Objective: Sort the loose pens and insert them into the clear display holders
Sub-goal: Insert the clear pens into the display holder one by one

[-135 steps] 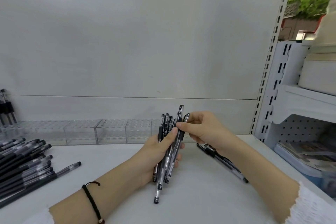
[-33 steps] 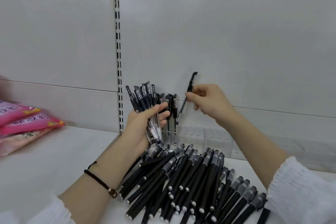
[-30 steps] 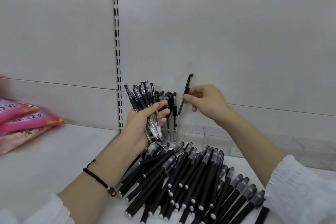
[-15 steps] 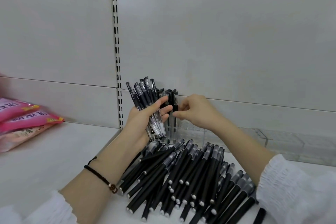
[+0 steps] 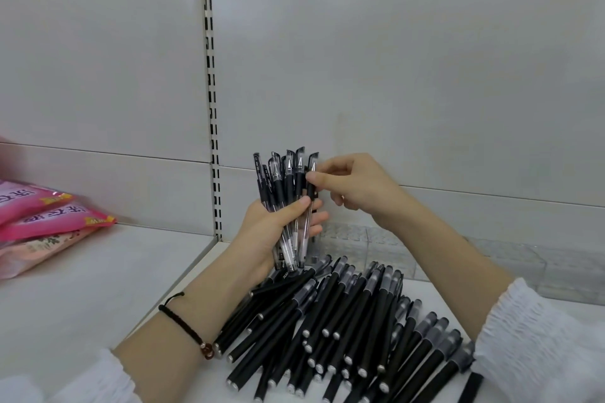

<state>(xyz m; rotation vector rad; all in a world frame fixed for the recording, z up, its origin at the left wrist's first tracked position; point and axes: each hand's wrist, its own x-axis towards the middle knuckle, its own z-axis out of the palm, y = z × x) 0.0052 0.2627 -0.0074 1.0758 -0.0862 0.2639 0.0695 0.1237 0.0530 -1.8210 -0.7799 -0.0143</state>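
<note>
My left hand (image 5: 278, 232) grips an upright bundle of clear-barrelled black-capped pens (image 5: 284, 193) above the shelf. My right hand (image 5: 353, 188) pinches the rightmost pen of that bundle (image 5: 310, 186) near its cap with thumb and forefinger. A row of clear display holders (image 5: 370, 239) runs along the back wall behind my hands; pens standing in its left end are mostly hidden behind the bundle. A big pile of matte black pens (image 5: 343, 321) lies on the shelf below my hands.
Pink packets (image 5: 42, 222) lie stacked on the neighbouring shelf at the left. A slotted upright (image 5: 212, 108) divides the white back panels. The shelf surface (image 5: 98, 271) stretches left of the pile. My white sleeves sit at both lower corners.
My right hand set a single pen down into the holder, then came back to the bundle and now pinches its rightmost pen. The left hand kept holding the bundle, shifted slightly right.
</note>
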